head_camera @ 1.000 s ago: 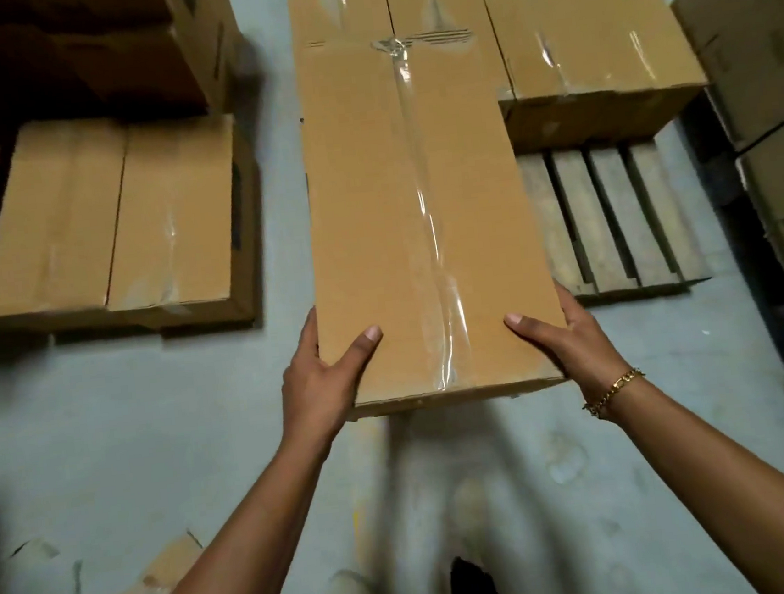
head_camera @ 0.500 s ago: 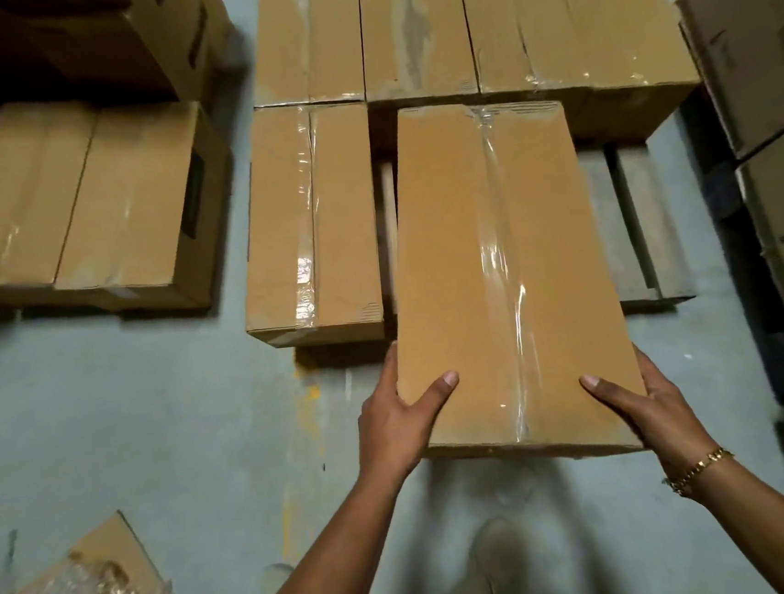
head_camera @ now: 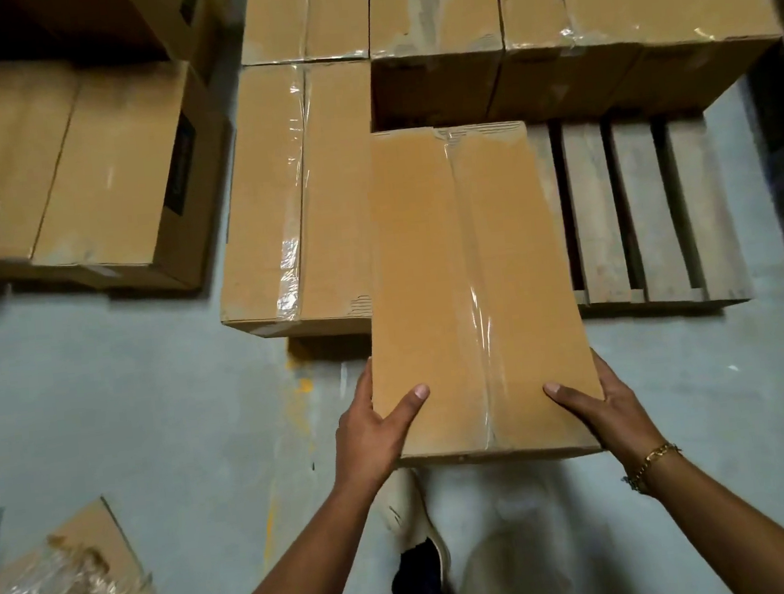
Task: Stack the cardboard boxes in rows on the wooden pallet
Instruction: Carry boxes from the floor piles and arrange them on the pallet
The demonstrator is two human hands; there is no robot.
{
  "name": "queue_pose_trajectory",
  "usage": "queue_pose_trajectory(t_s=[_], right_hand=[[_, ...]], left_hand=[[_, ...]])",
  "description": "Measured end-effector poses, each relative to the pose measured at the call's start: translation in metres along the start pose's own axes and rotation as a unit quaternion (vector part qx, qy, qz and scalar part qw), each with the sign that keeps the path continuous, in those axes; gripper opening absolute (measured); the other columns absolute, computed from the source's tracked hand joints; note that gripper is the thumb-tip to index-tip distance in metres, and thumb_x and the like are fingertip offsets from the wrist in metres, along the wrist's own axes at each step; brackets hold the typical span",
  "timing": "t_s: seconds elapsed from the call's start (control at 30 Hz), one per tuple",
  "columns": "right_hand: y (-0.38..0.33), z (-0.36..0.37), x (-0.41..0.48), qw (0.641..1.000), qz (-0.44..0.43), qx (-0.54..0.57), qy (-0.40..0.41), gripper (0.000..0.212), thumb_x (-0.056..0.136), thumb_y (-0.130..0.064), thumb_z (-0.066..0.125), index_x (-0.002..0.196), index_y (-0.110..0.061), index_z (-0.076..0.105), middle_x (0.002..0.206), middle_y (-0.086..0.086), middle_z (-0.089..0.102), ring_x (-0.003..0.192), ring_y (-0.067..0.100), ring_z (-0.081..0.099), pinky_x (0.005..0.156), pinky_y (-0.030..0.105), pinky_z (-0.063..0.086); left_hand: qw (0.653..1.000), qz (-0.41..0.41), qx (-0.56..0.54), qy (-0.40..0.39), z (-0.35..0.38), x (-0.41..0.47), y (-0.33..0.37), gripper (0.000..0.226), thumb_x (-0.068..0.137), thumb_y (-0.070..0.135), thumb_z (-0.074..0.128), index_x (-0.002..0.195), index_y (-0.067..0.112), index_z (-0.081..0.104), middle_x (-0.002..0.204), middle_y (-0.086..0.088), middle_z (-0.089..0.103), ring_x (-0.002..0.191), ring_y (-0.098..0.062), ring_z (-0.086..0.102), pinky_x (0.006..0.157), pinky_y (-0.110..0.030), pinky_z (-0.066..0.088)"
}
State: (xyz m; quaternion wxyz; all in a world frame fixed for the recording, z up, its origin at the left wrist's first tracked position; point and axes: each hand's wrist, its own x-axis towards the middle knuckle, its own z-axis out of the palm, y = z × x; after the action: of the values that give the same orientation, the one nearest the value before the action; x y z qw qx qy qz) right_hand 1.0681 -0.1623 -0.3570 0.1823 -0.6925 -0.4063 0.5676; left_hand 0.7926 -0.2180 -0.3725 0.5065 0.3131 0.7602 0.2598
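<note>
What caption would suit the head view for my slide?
Left hand and right hand hold a taped cardboard box over the edge of the wooden pallet.

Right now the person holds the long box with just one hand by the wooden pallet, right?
No, both hands: in the head view the left hand and right hand each grip a near corner of the long box by the wooden pallet.

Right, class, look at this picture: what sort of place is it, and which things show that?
Probably a warehouse or stockroom. Taped cardboard boxes stand in rows on a wooden pallet, the floor looks like grey concrete, and the left hand and right hand hold another box.
</note>
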Motion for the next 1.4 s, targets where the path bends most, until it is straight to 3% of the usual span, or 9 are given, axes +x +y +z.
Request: queue_pose_trajectory(t_s=[0.3, 0.5, 0.63, 0.83, 0.93, 1.03, 1.13, 1.27, 1.4], right_hand=[[0.038, 0.007, 0.03, 0.997, 0.061, -0.033, -0.034, 0.084, 0.069, -0.06, 0.069, 0.144, -0.044, 0.035, 0.126, -0.011, 0.059, 0.104, 0.003, 0.057, 0.086, 0.037, 0.05], [0.06, 0.009, 0.035, 0.987, 0.14, -0.045, -0.06, 0.074, 0.087, -0.057, 0.064, 0.147, -0.056, 0.021, 0.131, -0.008, 0.051, 0.11, 0.028, 0.056, 0.056, 0.045, 0.059], [0.068, 0.009, 0.042, 0.988, 0.14, -0.042, -0.045, 0.063, 0.089, -0.053, 0.064, 0.144, -0.049, 0.034, 0.128, -0.006, 0.057, 0.107, 0.028, 0.058, 0.059, 0.047, 0.061], [0.062, 0.012, 0.056, 0.992, 0.113, -0.024, -0.048, 0.048, 0.096, -0.044, 0.06, 0.14, -0.037, 0.043, 0.122, -0.006, 0.06, 0.107, 0.02, 0.059, 0.082, 0.049, 0.058], [0.056, 0.015, 0.069, 0.993, 0.099, -0.005, -0.067, 0.045, 0.093, -0.042, 0.065, 0.133, -0.041, 0.043, 0.123, -0.009, 0.061, 0.109, 0.017, 0.059, 0.086, 0.047, 0.056], [0.057, 0.013, 0.083, 0.993, 0.074, -0.003, -0.095, 0.079, 0.071, -0.052, 0.082, 0.134, -0.041, 0.038, 0.125, -0.009, 0.059, 0.111, 0.014, 0.059, 0.087, 0.04, 0.056], [0.06, 0.009, 0.098, 0.991, 0.034, -0.019, -0.13, 0.119, 0.048, -0.05, 0.094, 0.145, -0.037, 0.025, 0.131, -0.01, 0.051, 0.117, 0.014, 0.056, 0.09, 0.035, 0.058], [0.063, 0.008, 0.116, 0.988, 0.011, -0.055, -0.141, 0.136, 0.048, -0.033, 0.098, 0.151, -0.037, 0.01, 0.136, -0.014, 0.041, 0.123, 0.01, 0.051, 0.096, 0.034, 0.055], [0.064, 0.013, 0.131, 0.984, 0.02, -0.096, -0.146, 0.15, 0.047, -0.035, 0.095, 0.153, -0.041, -0.01, 0.145, -0.006, 0.034, 0.129, 0.015, 0.046, 0.103, 0.047, 0.051]], left_hand=[[0.997, -0.055, -0.015, -0.053, 0.008, 0.023, -0.025, 0.08, 0.079, 0.079, 0.062, 0.149, 0.057, 0.03, 0.135, 0.018, 0.061, 0.12, -0.011, 0.061, 0.102, -0.043, 0.053], [0.987, -0.14, -0.026, -0.072, 0.015, 0.027, -0.039, 0.064, 0.095, 0.061, 0.056, 0.15, 0.057, 0.024, 0.134, 0.013, 0.059, 0.115, -0.02, 0.06, 0.079, -0.04, 0.057], [0.981, -0.162, -0.062, -0.08, 0.02, 0.027, -0.039, 0.056, 0.097, 0.051, 0.059, 0.147, 0.052, 0.033, 0.126, 0.017, 0.061, 0.109, -0.015, 0.06, 0.074, -0.036, 0.055], [0.978, -0.176, -0.115, -0.001, 0.032, 0.041, -0.039, 0.108, 0.083, 0.046, 0.08, 0.162, 0.03, 0.008, 0.157, -0.003, 0.04, 0.132, -0.028, 0.052, 0.11, -0.051, 0.044], [0.986, -0.137, -0.098, -0.002, 0.031, 0.048, -0.036, 0.129, 0.07, 0.045, 0.091, 0.162, 0.03, 0.001, 0.151, 0.0, 0.044, 0.13, -0.022, 0.052, 0.109, -0.038, 0.043], [0.997, -0.061, -0.02, -0.031, 0.03, 0.055, -0.039, 0.141, 0.059, 0.046, 0.097, 0.161, 0.035, -0.002, 0.145, 0.014, 0.043, 0.128, -0.008, 0.047, 0.104, -0.028, 0.039], [0.996, -0.005, 0.067, -0.056, 0.027, 0.069, -0.042, 0.148, 0.049, 0.056, 0.098, 0.158, 0.045, -0.002, 0.152, 0.015, 0.04, 0.136, -0.009, 0.045, 0.109, -0.038, 0.043], [0.98, 0.03, 0.186, -0.069, 0.022, 0.084, -0.036, 0.133, 0.071, 0.04, 0.085, 0.156, 0.044, -0.018, 0.16, 0.009, 0.034, 0.129, -0.017, 0.054, 0.096, -0.036, 0.051], [0.921, 0.096, 0.377, 0.002, 0.02, 0.107, -0.035, 0.12, 0.075, 0.059, 0.076, 0.162, 0.021, 0.003, 0.154, -0.001, 0.039, 0.133, -0.022, 0.042, 0.098, -0.039, 0.047]])
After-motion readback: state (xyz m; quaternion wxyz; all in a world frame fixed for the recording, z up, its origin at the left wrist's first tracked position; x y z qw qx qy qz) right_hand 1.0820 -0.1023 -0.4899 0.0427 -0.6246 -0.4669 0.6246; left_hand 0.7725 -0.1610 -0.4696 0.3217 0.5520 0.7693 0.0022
